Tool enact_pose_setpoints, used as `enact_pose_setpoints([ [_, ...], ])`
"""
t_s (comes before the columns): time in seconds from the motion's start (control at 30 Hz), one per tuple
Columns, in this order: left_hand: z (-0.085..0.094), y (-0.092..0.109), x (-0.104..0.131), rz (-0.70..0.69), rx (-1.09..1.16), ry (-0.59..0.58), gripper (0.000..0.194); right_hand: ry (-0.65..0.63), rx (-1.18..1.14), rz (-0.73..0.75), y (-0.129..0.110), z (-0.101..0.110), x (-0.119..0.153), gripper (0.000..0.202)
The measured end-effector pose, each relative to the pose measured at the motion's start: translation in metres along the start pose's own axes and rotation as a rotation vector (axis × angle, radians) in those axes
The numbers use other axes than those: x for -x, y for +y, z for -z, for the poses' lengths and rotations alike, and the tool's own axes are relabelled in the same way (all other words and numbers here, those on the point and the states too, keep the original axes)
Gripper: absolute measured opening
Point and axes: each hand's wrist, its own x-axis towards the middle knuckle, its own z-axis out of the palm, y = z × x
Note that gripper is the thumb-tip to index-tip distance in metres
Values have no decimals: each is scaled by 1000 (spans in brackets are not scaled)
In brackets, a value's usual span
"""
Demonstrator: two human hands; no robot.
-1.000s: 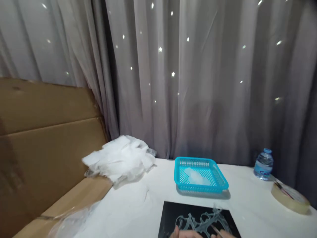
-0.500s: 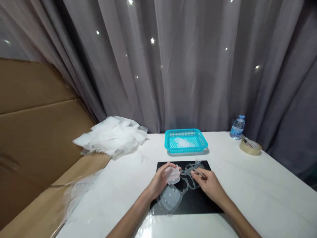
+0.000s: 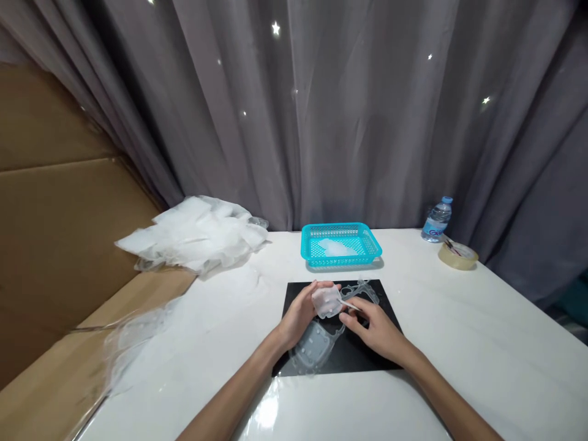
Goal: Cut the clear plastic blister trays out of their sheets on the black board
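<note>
Translucent piece up above the black mat, and the left hand has it, reaching in from the lower left, fingers curled round behind, thumb side up! Across comes the right hand, palm down, fingertips pinched on a slim pale tool, its tip right at the piece's edge; whether it presses in, I cannot tell. Beneath, a cloudy panel lies on the mat, near the left wrist.
</note>
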Motion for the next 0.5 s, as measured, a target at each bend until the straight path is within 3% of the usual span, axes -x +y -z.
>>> enact_pose_setpoints([
  [0.2, -10, -3, 8, -24, -6, -49, 40, 99, -257, -119, 8, -6, -5, 39],
  [0.37, -25, 4, 22, -37, -15, -34, 56, 120, -274, -91, 2, 7, -4, 41],
  [0.5, -24, 11, 29, -18, -128, -73, 49, 126, -362, -92, -6, 18, -2, 40],
])
